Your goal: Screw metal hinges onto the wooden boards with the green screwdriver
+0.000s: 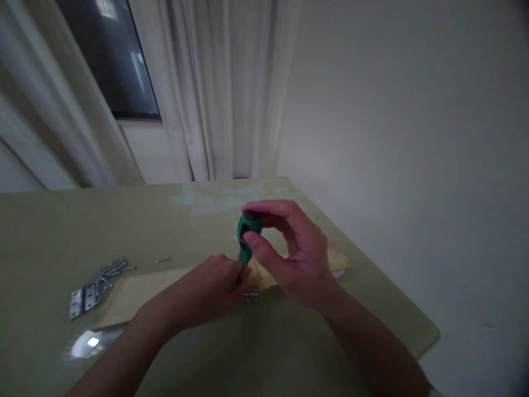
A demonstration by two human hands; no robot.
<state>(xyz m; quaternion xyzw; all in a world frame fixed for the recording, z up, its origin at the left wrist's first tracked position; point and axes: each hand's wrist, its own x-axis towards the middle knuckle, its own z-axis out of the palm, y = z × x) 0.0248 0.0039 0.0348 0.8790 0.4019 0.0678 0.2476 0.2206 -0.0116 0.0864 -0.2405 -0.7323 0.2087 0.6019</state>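
Note:
My right hand [295,251] grips a short green and black screwdriver [247,234], fingers on top of its handle and thumb against its side. The screwdriver stands nearly upright, its shaft pointing down beside my left hand [221,278]. My left fingers are closed low around the shaft's lower end; what they pinch there is hidden. Under both hands lies a pale wooden board [144,289], with a second wooden piece [336,257] at the right. A metal hinge [251,295] shows at the near edge where the wood meets, just right of my left fingertips.
At the left of the green table [185,358] lie another hinge [82,300] and several screws [111,268]. A single screw [162,259] lies behind the board. A shiny round spot [88,344] is near the board's front left corner. Curtains [215,94] and a wall [392,138] border the table.

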